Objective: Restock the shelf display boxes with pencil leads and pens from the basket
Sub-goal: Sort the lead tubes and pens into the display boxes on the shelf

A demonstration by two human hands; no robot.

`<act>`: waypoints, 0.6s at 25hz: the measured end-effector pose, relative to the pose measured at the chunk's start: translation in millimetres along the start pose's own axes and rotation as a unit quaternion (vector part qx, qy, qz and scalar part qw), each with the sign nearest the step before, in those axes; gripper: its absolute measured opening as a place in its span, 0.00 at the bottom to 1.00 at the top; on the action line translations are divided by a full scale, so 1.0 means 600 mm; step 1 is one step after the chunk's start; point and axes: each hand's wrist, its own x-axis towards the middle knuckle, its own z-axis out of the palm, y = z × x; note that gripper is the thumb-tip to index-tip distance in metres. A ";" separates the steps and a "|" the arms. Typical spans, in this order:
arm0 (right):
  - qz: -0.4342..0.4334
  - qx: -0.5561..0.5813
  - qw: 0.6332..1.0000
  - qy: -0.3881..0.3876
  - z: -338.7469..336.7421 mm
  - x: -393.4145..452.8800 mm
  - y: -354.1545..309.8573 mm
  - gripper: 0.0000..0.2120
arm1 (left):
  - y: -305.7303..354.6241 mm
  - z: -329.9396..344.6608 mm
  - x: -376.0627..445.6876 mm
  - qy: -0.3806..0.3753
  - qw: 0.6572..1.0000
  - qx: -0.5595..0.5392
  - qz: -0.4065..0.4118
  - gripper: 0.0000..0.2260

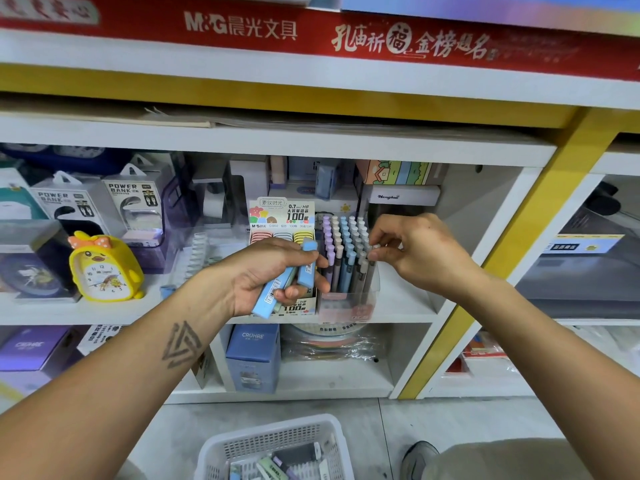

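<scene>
Left hand (273, 271) palm-up before the lead display box (282, 216), fingers curled round several blue lead cases (277, 292). Right hand (412, 251) reaching in from the right, fingertips (375, 249) pinching the cap of one pen (372, 263) at the right edge of the clear pen box (348, 306). Readable on the lead box: "0.7mm/HB", "100". "M&G" on the red banner (242, 27) overhead. White basket (273, 448) down on the floor, holding more cases
</scene>
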 end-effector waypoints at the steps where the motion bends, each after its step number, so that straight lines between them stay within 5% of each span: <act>1: 0.005 0.001 1.000 0.004 0.000 0.000 0.000 0.05 | 0.000 0.000 0.000 -0.001 1.000 0.001 0.000 0.09; 11: 0.006 -0.050 0.999 -0.005 0.002 -0.003 -0.001 0.05 | -0.001 0.002 -0.005 0.000 1.000 0.013 0.005 0.12; 15: 0.042 -0.059 0.994 -0.078 0.008 0.001 -0.002 0.08 | -0.002 0.005 -0.007 -0.009 1.000 0.018 0.009 0.15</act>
